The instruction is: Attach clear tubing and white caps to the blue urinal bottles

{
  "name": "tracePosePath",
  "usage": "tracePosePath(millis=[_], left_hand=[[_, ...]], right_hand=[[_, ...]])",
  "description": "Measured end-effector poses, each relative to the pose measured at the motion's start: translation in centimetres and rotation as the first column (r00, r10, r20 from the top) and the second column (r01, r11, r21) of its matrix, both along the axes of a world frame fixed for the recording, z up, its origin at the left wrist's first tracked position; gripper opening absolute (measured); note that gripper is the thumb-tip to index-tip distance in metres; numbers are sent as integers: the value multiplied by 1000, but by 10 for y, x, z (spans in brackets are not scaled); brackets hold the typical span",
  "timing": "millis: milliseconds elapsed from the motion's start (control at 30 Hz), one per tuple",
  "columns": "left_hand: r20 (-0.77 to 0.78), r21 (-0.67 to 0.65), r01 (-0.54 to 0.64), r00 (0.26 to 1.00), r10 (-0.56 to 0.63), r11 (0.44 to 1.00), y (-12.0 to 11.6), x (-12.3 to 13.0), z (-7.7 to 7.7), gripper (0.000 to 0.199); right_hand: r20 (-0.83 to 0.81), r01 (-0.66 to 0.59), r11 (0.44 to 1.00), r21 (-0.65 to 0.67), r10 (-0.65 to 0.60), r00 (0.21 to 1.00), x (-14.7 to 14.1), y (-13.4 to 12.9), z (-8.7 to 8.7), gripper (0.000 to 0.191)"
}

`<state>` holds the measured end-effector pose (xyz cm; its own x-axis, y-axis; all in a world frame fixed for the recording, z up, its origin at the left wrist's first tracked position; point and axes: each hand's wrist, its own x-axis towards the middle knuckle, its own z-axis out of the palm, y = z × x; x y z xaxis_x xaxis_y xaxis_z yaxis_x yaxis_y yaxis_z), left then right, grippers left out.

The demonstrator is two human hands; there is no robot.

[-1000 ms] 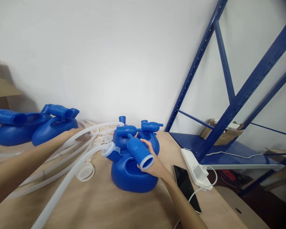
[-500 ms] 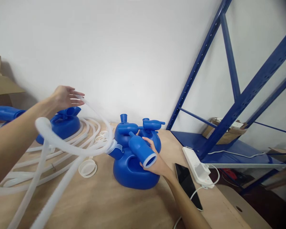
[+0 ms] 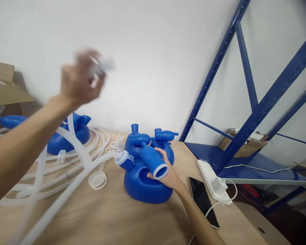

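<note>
My left hand (image 3: pixel 83 78) is raised in front of the wall, blurred, its fingers closed round a translucent piece that looks like a tube end. Low at the centre, my right hand (image 3: pixel 168 173) grips a blue bottle-shaped part (image 3: pixel 153 160) with a white rim, held against a blue jug (image 3: pixel 148 190). A white cap (image 3: pixel 121 157) sits on the jug's spout, and a translucent tube (image 3: pixel 99 160) runs from it to the left. Behind are more blue jugs (image 3: pixel 134 149) with blue parts on them. White rings and a cap (image 3: pixel 98 180) lie on the wooden table (image 3: pixel 104 217).
Coiled tubes (image 3: pixel 53 173) and another blue jug (image 3: pixel 68 137) are at the left, near a cardboard box (image 3: pixel 10 93). A phone (image 3: pixel 202 200) and power strip (image 3: pixel 214 182) lie right, beside a blue metal rack (image 3: pixel 244 170).
My left hand has risen and moved right, its fingers closing from a spread pose. The tube loop near it has changed shape. My right hand keeps its grip; the view has shifted slightly.
</note>
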<state>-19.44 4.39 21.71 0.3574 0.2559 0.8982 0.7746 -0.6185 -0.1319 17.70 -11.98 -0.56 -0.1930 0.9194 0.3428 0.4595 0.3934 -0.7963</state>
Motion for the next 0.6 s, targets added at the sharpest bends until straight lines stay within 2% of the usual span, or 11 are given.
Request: tracePosePath(millis=[67, 133, 200, 333, 467, 533, 600], left_hand=[[-272, 43, -42, 961, 52, 998, -20, 32, -32, 64], [-500, -32, 21, 866, -34, 999, -33, 58, -66, 48], [-584, -143, 110, 793, -174, 984, -39, 75, -94, 42], [-485, -359, 222, 785, -385, 907, -39, 85, -132, 39], [-360, -503, 261, 803, -474, 824, -32, 85, -150, 41], [-291, -593, 294, 790, -540, 750, -29, 86, -154, 42], [-192, -702, 334, 762, -619, 629, -26, 87, -156, 42]], right_hand=[[12, 22, 1000, -11, -22, 1000, -1, 0, 0, 104], [32, 19, 1000, -9, -19, 999, 0, 0, 0, 104], [46, 7, 1000, -9, -7, 999, 1, -1, -1, 103], [40, -14, 1000, -9, 15, 999, 4, -4, 1, 102], [-1, -59, 998, -29, 59, 998, 6, -7, 5, 100], [-27, -78, 995, -57, 77, 997, 7, -8, 8, 96], [-54, -94, 992, -87, 90, 994, 7, -9, 12, 94]])
